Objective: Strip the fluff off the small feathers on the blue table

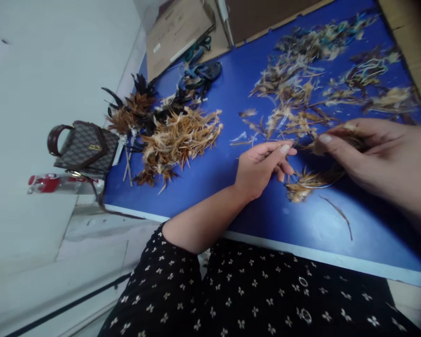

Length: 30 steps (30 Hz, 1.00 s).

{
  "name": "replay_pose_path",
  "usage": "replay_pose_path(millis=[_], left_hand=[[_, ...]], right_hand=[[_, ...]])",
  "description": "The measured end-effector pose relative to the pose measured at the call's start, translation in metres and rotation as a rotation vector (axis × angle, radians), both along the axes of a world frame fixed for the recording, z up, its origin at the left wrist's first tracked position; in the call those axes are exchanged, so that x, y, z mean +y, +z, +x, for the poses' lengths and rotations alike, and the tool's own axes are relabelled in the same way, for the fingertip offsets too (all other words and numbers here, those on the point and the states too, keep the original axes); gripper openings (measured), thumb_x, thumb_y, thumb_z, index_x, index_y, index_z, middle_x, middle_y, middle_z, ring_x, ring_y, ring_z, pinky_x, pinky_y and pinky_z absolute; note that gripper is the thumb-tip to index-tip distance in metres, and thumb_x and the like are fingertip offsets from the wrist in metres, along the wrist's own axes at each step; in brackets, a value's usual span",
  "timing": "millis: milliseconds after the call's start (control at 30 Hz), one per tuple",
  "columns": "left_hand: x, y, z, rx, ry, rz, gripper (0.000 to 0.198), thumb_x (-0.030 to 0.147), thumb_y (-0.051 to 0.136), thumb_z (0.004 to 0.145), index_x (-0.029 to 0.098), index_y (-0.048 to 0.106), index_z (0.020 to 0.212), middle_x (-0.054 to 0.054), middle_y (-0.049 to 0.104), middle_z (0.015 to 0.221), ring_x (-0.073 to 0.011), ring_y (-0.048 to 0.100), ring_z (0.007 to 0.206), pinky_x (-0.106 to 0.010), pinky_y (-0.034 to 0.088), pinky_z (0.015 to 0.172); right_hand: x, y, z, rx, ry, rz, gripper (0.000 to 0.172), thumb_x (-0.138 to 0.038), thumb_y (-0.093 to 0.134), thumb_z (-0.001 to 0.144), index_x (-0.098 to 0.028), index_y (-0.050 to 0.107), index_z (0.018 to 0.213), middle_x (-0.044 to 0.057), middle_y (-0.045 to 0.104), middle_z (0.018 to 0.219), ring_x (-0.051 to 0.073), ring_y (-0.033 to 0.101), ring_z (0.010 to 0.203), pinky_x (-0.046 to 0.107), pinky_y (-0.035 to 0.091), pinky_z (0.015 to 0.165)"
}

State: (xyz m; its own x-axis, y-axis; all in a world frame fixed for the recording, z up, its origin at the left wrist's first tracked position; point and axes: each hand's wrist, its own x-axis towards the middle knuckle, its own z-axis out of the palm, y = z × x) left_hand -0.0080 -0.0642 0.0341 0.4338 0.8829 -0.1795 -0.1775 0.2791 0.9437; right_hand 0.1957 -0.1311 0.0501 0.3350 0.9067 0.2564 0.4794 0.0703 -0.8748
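My right hand is closed around a bundle of brown feathers, whose tan, fluffy end hangs down just above the blue table. Thumb and forefinger of my left hand are pinched together to the left of that bundle. Whatever is between those fingertips is too small to make out. A single thin dark feather lies on the table below my right hand. Beyond both hands, loose brown and pale feathers are scattered. To the left lies a thick pile of golden-brown feathers.
Black and brown feathers and blue-black straps lie at the far left of the blue table. A patterned handbag and a red-labelled bottle stand by its left edge. Cardboard is at the back; bluish feathers spread back right.
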Motion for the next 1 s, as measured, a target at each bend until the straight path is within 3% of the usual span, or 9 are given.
replay_pose_path(millis=[167, 333, 533, 733, 867, 1000], left_hand=[[-0.003, 0.007, 0.0, 0.074, 0.013, 0.042, 0.015, 0.029, 0.08, 0.1, 0.015, 0.081, 0.103, -0.005, 0.082, 0.095, -0.0038, 0.061, 0.056, -0.018, 0.043, 0.049], [-0.004, 0.005, 0.0, 0.109, -0.098, 0.024, 0.026, 0.035, 0.08, 0.101, 0.013, 0.081, 0.114, 0.002, 0.072, 0.068, -0.0039, 0.054, 0.047, -0.018, 0.045, 0.05], [-0.002, -0.001, 0.002, 0.085, -0.21, -0.012, 0.029, 0.035, 0.08, 0.101, 0.01, 0.08, 0.116, 0.001, 0.072, 0.068, -0.005, 0.058, 0.048, -0.019, 0.049, 0.054], [-0.004, 0.002, 0.001, 0.083, -0.25, 0.034, 0.022, 0.025, 0.077, 0.103, 0.007, 0.08, 0.114, 0.001, 0.071, 0.067, -0.0054, 0.058, 0.049, -0.021, 0.049, 0.056], [-0.006, 0.0, 0.003, 0.09, -0.255, 0.016, 0.023, 0.025, 0.077, 0.103, 0.006, 0.08, 0.116, 0.002, 0.069, 0.066, -0.0054, 0.056, 0.046, -0.021, 0.047, 0.051], [-0.009, 0.004, 0.003, 0.13, -0.312, -0.006, 0.023, 0.033, 0.075, 0.104, 0.011, 0.079, 0.1, 0.003, 0.067, 0.061, -0.0045, 0.056, 0.044, -0.018, 0.047, 0.049]], right_hand=[[0.0, -0.003, 0.002, -0.03, 0.033, -0.068, 0.043, -0.057, 0.081, 0.101, -0.016, 0.087, 0.113, 0.01, 0.086, 0.104, 0.016, 0.077, 0.084, 0.03, 0.06, 0.079], [0.001, -0.004, 0.002, -0.057, 0.085, -0.084, 0.049, -0.066, 0.08, 0.096, -0.018, 0.088, 0.101, 0.007, 0.086, 0.095, 0.015, 0.073, 0.076, 0.028, 0.056, 0.071], [0.002, -0.003, 0.002, -0.064, 0.122, -0.094, 0.06, -0.078, 0.079, 0.092, -0.019, 0.086, 0.098, 0.007, 0.085, 0.093, 0.016, 0.072, 0.076, 0.028, 0.058, 0.072], [-0.002, -0.007, 0.002, -0.113, 0.043, -0.113, 0.045, -0.062, 0.083, 0.097, -0.017, 0.087, 0.106, 0.008, 0.084, 0.099, 0.012, 0.068, 0.077, 0.026, 0.054, 0.072], [-0.002, -0.012, 0.004, -0.109, 0.048, -0.13, 0.044, -0.061, 0.085, 0.095, -0.018, 0.087, 0.105, 0.007, 0.084, 0.097, 0.014, 0.07, 0.076, 0.026, 0.056, 0.072], [-0.003, -0.013, 0.007, -0.152, 0.109, -0.087, 0.044, -0.065, 0.084, 0.09, -0.021, 0.088, 0.097, 0.006, 0.085, 0.095, 0.019, 0.076, 0.074, 0.027, 0.062, 0.068]])
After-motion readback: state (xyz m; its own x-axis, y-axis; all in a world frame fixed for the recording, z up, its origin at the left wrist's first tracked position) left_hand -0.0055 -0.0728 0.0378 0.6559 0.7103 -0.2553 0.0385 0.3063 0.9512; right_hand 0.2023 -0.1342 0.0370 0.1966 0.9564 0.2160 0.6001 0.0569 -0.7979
